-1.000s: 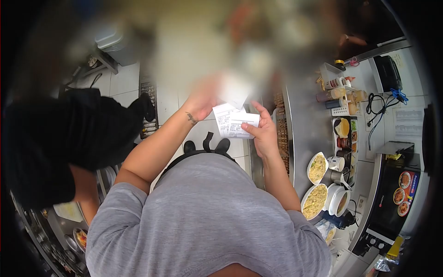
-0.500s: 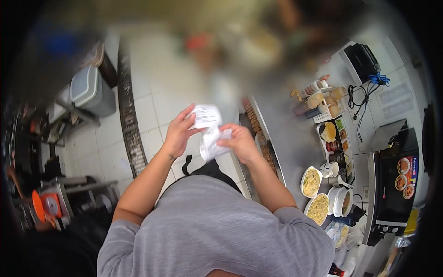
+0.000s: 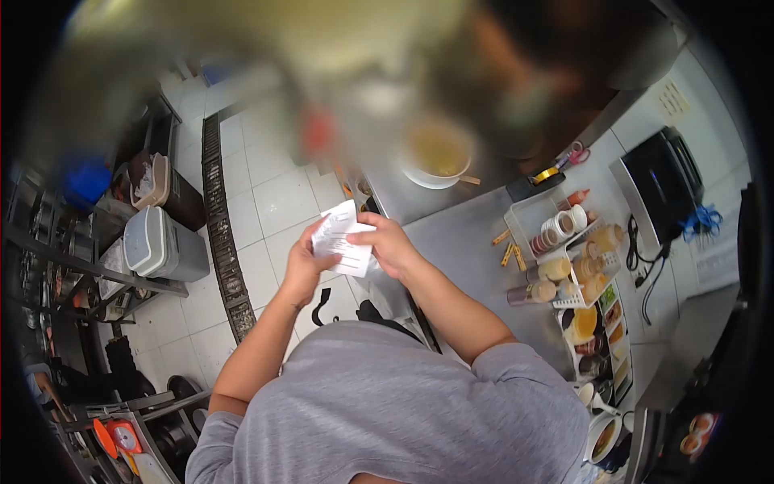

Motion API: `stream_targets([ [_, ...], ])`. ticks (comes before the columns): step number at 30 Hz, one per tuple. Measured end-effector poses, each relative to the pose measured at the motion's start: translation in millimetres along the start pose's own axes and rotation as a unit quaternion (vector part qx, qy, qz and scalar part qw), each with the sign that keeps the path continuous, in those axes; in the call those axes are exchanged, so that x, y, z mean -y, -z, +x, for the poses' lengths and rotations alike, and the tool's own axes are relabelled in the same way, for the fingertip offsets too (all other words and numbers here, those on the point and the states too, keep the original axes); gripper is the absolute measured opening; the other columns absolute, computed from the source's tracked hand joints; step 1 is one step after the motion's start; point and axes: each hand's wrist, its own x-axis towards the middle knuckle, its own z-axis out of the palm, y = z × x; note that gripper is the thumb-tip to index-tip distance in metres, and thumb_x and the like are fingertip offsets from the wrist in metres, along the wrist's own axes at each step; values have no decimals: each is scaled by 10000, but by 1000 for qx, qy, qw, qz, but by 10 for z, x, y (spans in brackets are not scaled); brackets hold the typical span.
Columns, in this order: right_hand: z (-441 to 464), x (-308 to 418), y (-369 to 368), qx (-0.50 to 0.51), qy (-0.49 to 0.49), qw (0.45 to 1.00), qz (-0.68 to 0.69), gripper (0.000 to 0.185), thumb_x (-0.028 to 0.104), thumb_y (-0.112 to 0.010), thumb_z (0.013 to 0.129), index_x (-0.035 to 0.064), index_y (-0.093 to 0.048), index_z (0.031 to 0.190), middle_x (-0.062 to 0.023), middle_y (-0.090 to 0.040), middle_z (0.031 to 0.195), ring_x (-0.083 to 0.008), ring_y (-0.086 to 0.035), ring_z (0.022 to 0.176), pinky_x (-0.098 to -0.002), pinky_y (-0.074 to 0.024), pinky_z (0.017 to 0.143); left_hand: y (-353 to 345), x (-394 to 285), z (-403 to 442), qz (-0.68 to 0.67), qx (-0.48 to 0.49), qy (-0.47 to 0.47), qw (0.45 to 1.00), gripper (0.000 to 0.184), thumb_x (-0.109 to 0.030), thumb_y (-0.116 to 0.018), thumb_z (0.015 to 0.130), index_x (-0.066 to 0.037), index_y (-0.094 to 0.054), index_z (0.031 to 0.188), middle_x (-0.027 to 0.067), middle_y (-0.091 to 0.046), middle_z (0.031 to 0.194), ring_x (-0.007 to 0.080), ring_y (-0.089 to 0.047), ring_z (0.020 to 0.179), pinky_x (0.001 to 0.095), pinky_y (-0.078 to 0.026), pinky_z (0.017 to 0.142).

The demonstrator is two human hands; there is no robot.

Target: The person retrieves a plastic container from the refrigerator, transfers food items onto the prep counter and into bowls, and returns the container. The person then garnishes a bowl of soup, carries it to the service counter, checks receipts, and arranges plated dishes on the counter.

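Observation:
A white printed paper slip, like a receipt, is held up in front of me between both hands. My left hand grips its left edge, thumb lying across the lower print. On the upper right edge, my right hand pinches the slip with thumb and fingers. Dark printed lines show on the face turned toward me. Some of the paper behind the fingers is hidden.
To the right runs a steel counter with a white basket of sauce bottles and a tape dispenser. A blurred bowl stands farther ahead, near a blurred person. Lidded bins and a floor drain grate are left.
The slip, loosely curled and blurred before, is now flatter, and my hands are closer together. My view has shifted, bringing the counter's far part and the bowl into sight.

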Motion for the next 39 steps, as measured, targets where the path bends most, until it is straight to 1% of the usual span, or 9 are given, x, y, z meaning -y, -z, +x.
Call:
stream_targets([
  [6, 866, 210, 158, 143, -123, 979, 82, 421, 180, -623, 834, 33, -517, 1214, -61, -584, 1130, -195, -542, 1032, -366, -352, 941, 362, -253, 509, -5, -31, 48, 998, 676, 162, -579, 686, -3, -428, 1324, 81, -572, 1154, 172, -553, 1065, 295, -445, 915],
  [11, 1901, 364, 165, 164, -144, 965, 145, 406, 57, -596, 831, 43, -505, 1227, -73, -574, 1126, -214, -547, 1032, -364, -423, 901, 828, -475, 1242, -75, -55, 72, 993, 658, 170, -564, 679, 8, -442, 1305, 82, -605, 1127, 177, -593, 1022, 300, -455, 906],
  [17, 3184, 1313, 513, -150, 150, 977, -29, 373, -69, -615, 740, -34, -572, 1109, -110, -627, 976, -205, -624, 842, -303, -510, 729, 1418, -845, 2523, 43, -30, 19, 998, 728, 184, -551, 706, -1, -353, 1381, 92, -588, 1162, 164, -585, 1027, 281, -455, 900],
  [20, 3411, 2101, 1044, -390, 342, 852, -70, 211, -4, -653, 745, 10, -579, 942, -62, -599, 815, -140, -610, 669, -298, -486, 563, 1628, -1105, 3068, 67, -15, -3, 998, 751, 182, -543, 724, -9, -302, 1410, 97, -574, 1182, 167, -583, 1026, 281, -455, 900],
  [22, 3355, 2560, 1290, -520, 534, 608, -273, 98, 16, -599, 804, 31, -542, 882, -77, -592, 731, -160, -599, 533, -312, -483, 488, 1744, -1198, 3433, 71, 2, 0, 997, 776, 172, -537, 746, -28, -244, 1436, 108, -558, 1201, 171, -580, 1024, 290, -459, 896],
  [23, 3461, 2680, 1611, -532, 555, 585, -260, 68, 30, -563, 828, 34, -537, 891, -96, -597, 703, -186, -625, 558, -331, -493, 510, 1757, -1227, 3607, 71, 13, 6, 997, 776, 172, -537, 746, -28, -244, 1436, 108, -558, 1201, 171, -580, 1024, 290, -459, 896],
  [27, 3837, 3106, 2535, -606, 373, 389, -585, 188, 48, -570, 805, 56, -616, 986, -151, -660, 904, -316, -647, 766, -386, -514, 691, 1734, -1338, 4321, 63, 20, 18, 998, 782, 169, -538, 750, -35, -234, 1441, 114, -554, 1204, 175, -578, 1028, 292, -454, 902],
  [34, 5076, 3894, 3988, -540, 125, 439, -707, 313, 107, -445, 839, 103, -622, 1096, -136, -639, 1038, -332, -635, 872, -429, -512, 765, 1600, -1563, 5399, 74, -36, 41, 996, 800, 153, -561, 738, -34, -228, 1441, 123, -538, 1223, 188, -561, 1060, 298, -434, 932],
  [39, 5786, 4419, 4960, -596, 108, 463, -647, 371, 93, -424, 854, 108, -558, 1200, -143, -604, 1139, -340, -599, 1003, -447, -492, 820, 1557, -1855, 5899, 59, -113, 25, 991, 797, 134, -567, 731, -17, -227, 1436, 124, -541, 1225, 186, -564, 1062, 312, -440, 932],
])
